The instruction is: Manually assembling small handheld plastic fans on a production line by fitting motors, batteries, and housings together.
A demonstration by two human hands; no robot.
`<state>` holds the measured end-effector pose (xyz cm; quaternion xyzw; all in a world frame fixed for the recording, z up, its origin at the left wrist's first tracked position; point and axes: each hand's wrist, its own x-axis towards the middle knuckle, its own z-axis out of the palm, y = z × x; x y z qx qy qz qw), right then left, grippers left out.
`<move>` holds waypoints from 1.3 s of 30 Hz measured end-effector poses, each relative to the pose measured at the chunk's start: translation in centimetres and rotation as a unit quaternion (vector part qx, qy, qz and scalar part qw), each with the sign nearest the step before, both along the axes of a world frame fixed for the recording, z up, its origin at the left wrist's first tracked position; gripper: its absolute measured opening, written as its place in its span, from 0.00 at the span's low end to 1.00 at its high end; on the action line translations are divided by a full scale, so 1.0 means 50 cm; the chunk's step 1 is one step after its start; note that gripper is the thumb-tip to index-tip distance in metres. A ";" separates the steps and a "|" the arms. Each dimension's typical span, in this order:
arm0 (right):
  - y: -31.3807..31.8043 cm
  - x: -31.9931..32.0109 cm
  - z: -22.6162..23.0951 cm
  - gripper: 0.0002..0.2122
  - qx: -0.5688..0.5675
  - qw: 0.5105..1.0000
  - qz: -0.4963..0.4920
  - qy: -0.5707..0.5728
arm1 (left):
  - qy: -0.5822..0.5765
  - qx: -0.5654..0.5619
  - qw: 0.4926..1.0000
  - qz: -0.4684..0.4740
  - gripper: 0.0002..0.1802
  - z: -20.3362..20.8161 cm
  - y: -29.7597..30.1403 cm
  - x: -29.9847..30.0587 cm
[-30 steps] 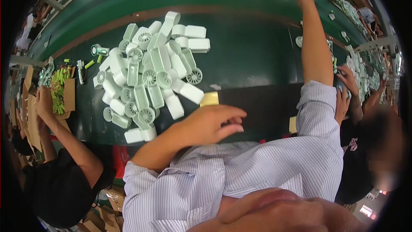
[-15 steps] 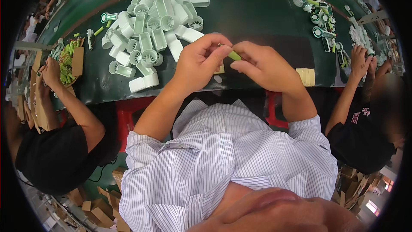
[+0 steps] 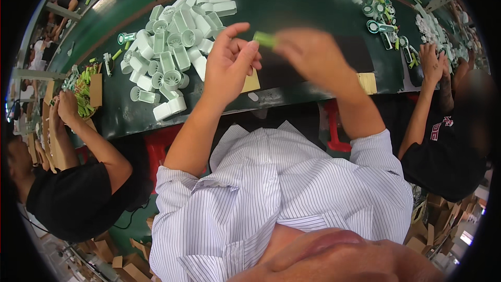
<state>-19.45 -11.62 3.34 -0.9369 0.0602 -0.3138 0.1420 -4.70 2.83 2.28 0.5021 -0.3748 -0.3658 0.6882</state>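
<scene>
My right hand [image 3: 315, 60], smeared by motion, pinches a small green cylinder [image 3: 265, 39] above the dark green table [image 3: 292, 5]. The cylinder looks like a battery cell, but blur hides its detail. Just to its left is my left hand [image 3: 229, 65], palm turned inward, index finger raised and the other fingers loosely curled and apart. Nothing shows in it. Beyond my left hand lies a heap of pale green plastic housings [image 3: 180, 31], some with round vented ends. Below the left fingers sits a yellow pad [image 3: 251, 82], partly hidden.
A dark mat [image 3: 355, 55] lies under my right hand, with another yellow block [image 3: 367, 83] at its near edge. Assembled pieces [image 3: 383, 23] are piled at right. A carton [image 3: 95, 90] of green cylinders stands at left. Co-workers sit on both sides; red stools [image 3: 334, 125] are below.
My hands have drawn apart: the right now carries the green cylinder and moves fast, while the left has opened its fingers and shifted slightly left. The whole view has shifted a little.
</scene>
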 end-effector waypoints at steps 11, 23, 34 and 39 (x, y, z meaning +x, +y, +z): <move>-0.307 0.168 0.012 0.19 0.041 0.964 0.024 0.261 | -0.083 0.102 0.990 -0.045 0.15 -0.074 -0.016 0.047; -1.124 0.314 -0.193 0.24 -0.194 0.923 -0.277 0.185 | -0.200 0.058 0.976 -0.067 0.14 -0.062 -0.048 0.076; -0.782 0.273 0.153 0.12 0.385 0.906 -0.165 -0.063 | -0.160 0.033 0.984 -0.073 0.16 -0.060 -0.036 0.074; -0.424 0.199 0.151 0.11 0.603 0.790 0.105 -0.038 | -0.054 0.044 0.998 0.001 0.39 -0.043 -0.051 0.050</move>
